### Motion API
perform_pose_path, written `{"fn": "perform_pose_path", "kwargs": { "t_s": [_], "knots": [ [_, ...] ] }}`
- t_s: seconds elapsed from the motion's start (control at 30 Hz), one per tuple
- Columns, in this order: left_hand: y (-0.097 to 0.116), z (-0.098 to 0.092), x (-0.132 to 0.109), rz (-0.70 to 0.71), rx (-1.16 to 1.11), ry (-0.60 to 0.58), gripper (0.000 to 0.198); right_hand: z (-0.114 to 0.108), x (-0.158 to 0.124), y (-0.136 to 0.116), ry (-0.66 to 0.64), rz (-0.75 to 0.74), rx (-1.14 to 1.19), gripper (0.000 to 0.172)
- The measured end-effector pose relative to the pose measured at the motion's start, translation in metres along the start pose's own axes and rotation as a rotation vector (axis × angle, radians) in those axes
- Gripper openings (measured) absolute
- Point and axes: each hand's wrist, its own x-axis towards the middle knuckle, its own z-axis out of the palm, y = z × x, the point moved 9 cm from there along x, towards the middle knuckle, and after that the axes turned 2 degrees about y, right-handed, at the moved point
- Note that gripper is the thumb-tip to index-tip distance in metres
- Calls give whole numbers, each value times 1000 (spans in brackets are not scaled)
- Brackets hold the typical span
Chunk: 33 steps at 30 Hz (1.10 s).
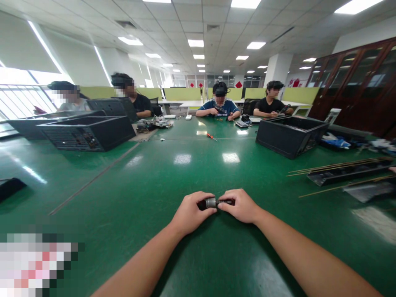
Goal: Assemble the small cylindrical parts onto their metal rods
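Gripping a small metal part (211, 202) btwn our L hand (192, 211) and R hand (241, 205), we're holding it roughly horiz. over the near half of the green desk (148, 185), approx. center; we can't tell if it's touching the surface. Our L hand is curling round the silvery cyl. end, while our R hand is pinching the thinner dark shaft. Farther out, a red-handled screwdriver (210, 135) is lying mid-desk. Black case no. 1 (114, 132) is sitting far L, black case no. 2 (278, 138) far R. Nearer us on the R, thin rods (328, 168) are lying by a dark channel piece (323, 178). Four co-workers (223, 108) w/ headgear are sitting across from us. Lower L, we're seeing a pixelated item (31, 264), details n/a.
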Motion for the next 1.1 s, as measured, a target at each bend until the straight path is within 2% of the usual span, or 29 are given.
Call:
{"fn": "perform_pose_path", "kwargs": {
  "t_s": [1.1],
  "knots": [
    [2,-3,1,-16,-26,7,31,0,0,3,-21,10,-21,17]
  ]
}}
